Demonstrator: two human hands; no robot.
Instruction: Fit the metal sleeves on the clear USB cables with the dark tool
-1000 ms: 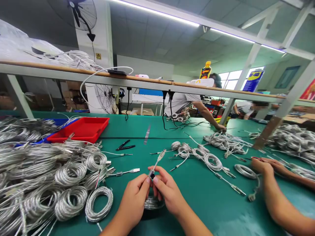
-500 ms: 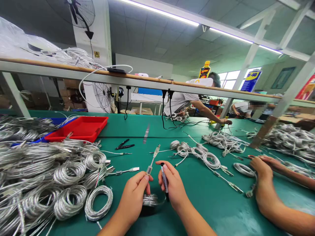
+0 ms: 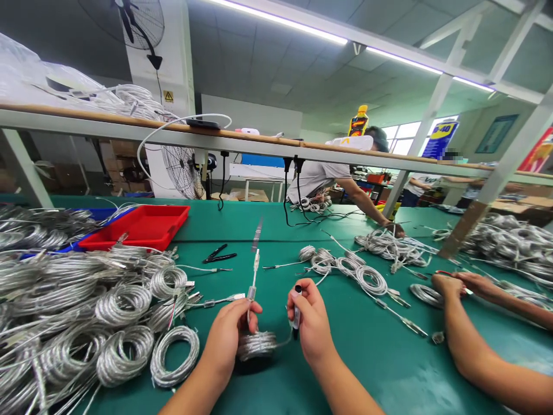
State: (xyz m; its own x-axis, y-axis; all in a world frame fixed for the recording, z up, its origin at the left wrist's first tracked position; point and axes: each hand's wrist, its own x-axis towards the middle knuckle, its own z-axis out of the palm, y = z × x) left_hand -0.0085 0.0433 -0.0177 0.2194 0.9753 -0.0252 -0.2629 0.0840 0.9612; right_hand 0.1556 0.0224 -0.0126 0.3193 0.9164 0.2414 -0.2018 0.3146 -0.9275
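Observation:
My left hand (image 3: pixel 228 337) is closed around a coiled silver cable (image 3: pixel 257 344). The cable's plug end (image 3: pixel 254 271) sticks up past my fingers. My right hand (image 3: pixel 311 325) is closed around a black marker pen (image 3: pixel 296 311), held upright a little to the right of the coil. Both hands hover over the green table (image 3: pixel 345 357) near its front edge.
A big heap of coiled silver cables (image 3: pixel 86 305) fills the left. A red tray (image 3: pixel 142 225) and black pliers (image 3: pixel 218 255) lie behind it. More coils (image 3: pixel 358 274) lie at centre right. Another person's hands (image 3: pixel 458 285) work at the right; a further person (image 3: pixel 337 178) leans in across the table.
My hands have drawn apart: the right one pulled away with the marker now upright, the left lifted the coil off the table and moved left, the plug end swinging more upright.

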